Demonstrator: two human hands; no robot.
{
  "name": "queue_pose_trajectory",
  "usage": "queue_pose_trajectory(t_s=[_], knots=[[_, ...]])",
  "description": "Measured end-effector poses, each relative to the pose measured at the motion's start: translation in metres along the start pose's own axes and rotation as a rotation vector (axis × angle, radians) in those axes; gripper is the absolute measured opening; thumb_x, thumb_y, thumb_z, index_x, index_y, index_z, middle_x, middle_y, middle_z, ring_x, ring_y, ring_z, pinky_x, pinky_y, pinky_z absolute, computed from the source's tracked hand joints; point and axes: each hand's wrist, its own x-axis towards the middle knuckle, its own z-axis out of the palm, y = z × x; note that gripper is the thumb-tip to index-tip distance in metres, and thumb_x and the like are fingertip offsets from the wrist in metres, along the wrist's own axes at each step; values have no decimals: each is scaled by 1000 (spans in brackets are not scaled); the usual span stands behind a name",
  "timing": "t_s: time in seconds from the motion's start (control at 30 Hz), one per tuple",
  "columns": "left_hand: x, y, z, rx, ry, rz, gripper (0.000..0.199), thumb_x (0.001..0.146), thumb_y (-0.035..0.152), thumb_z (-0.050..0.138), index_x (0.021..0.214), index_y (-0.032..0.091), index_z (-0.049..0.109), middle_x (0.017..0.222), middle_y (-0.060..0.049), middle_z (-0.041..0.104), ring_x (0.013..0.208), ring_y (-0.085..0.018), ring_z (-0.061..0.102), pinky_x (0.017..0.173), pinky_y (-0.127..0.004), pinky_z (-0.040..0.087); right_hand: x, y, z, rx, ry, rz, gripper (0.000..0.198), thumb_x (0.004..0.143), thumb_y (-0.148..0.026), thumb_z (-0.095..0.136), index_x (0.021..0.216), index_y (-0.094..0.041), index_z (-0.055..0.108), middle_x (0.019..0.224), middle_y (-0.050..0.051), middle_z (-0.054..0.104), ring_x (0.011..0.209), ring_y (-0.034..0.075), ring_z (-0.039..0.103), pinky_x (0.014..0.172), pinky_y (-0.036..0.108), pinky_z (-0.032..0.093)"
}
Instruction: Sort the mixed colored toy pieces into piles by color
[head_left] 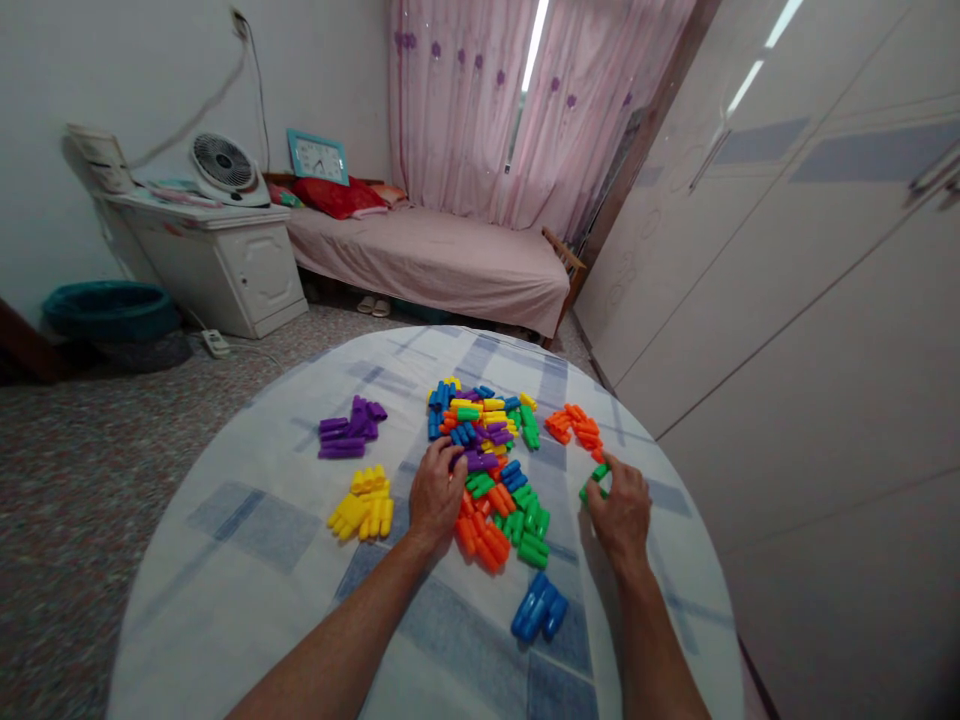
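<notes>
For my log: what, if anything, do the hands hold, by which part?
The right hand touches green plastic with thumb and forefinger; the left hand is at a purple block's left end. Whether they grip cannot be told.

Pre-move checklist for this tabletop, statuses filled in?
1. Purple pile all one colour: ok.
2. Yellow pile apart from the mixed heap: ok.
3. Blue pile apart from the heap: ok, on its near side.
4. Left hand at the heap: ok, fingers beside a purple piece.
5. Right hand firmly gripping the green piece: cannot tell, fingers cover part.
6. Heap down to one colour: not ok, several colours remain.
</notes>
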Motion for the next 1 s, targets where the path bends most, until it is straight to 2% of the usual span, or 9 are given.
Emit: queue_pose_trajectory(t_s=[0.1, 0.23, 0.37, 0.5, 0.6, 0.73, 0.87, 0.93, 1.0], knots=[[0, 1, -1, -1, -6, 2, 28, 89, 31, 41, 104, 19, 62, 124, -8, 53, 116, -22, 50, 102, -39, 39, -4, 21, -1, 2, 1, 114, 43, 78, -29, 45, 118, -15, 57, 104, 15, 57, 98, 29, 50, 85, 45, 40], [0, 2, -2, -7, -4, 6, 27, 88, 31, 42, 101, 19, 63, 122, -8, 54, 114, -22, 51, 101, -39, 41, -11, 30, 5, 156, -97, 82, 48, 81, -35, 40, 125, -18, 53, 109, 12, 57, 101, 27, 52, 88, 44, 40], [1, 1, -2, 3, -4, -3, 26, 87, 29, 44, 100, 19, 63, 122, -8, 54, 114, -22, 52, 101, -39, 41, -14, 25, 11, 167, -145, 89, 50, 83, -40, 39, 127, -21, 51, 113, 10, 58, 104, 27, 52, 91, 45, 38], [1, -1, -2, 6, -16, 10, 27, 88, 30, 42, 100, 19, 63, 122, -8, 54, 114, -22, 52, 100, -39, 41, -14, 17, 14, 161, -195, 79, 50, 84, -37, 38, 130, -19, 48, 123, 12, 55, 111, 26, 50, 94, 46, 37], [1, -1, -2, 7, -19, 13, 27, 88, 30, 42, 100, 18, 63, 122, -8, 54, 114, -22, 52, 100, -39, 41, -12, 8, 13, 148, -166, 58, 50, 83, -36, 40, 130, -18, 48, 128, 13, 52, 116, 28, 47, 95, 48, 37], [1, -2, -1, 9, -17, 15, 26, 88, 30, 43, 100, 18, 63, 122, -8, 54, 114, -22, 52, 101, -39, 40, -9, -11, 2, 191, -119, -117, 47, 81, -35, 49, 125, -19, 52, 130, 13, 51, 122, 28, 42, 99, 49, 34], [1, -2, -1, 4, -12, 16, 26, 88, 29, 43, 101, 19, 63, 122, -8, 54, 114, -21, 52, 101, -38, 41, -16, -36, -8, 367, -378, -349, 41, 80, -33, 56, 119, -23, 57, 121, 8, 57, 118, 24, 47, 102, 43, 36], [1, -2, -1, 6, -10, 18, 26, 88, 29, 43, 101, 18, 63, 121, -8, 54, 114, -21, 52, 101, -38, 40, -22, -48, -9, 412, -506, -386, 43, 77, -32, 59, 119, -23, 57, 120, 8, 57, 116, 23, 49, 101, 40, 38], [1, -2, -1, 11, -7, 26, 26, 88, 29, 43, 101, 18, 63, 121, -8, 55, 114, -21, 52, 101, -39, 41, -27, -55, -8, 423, -550, -364, 47, 74, -30, 62, 120, -23, 57, 122, 8, 55, 116, 23, 50, 99, 39, 40]])
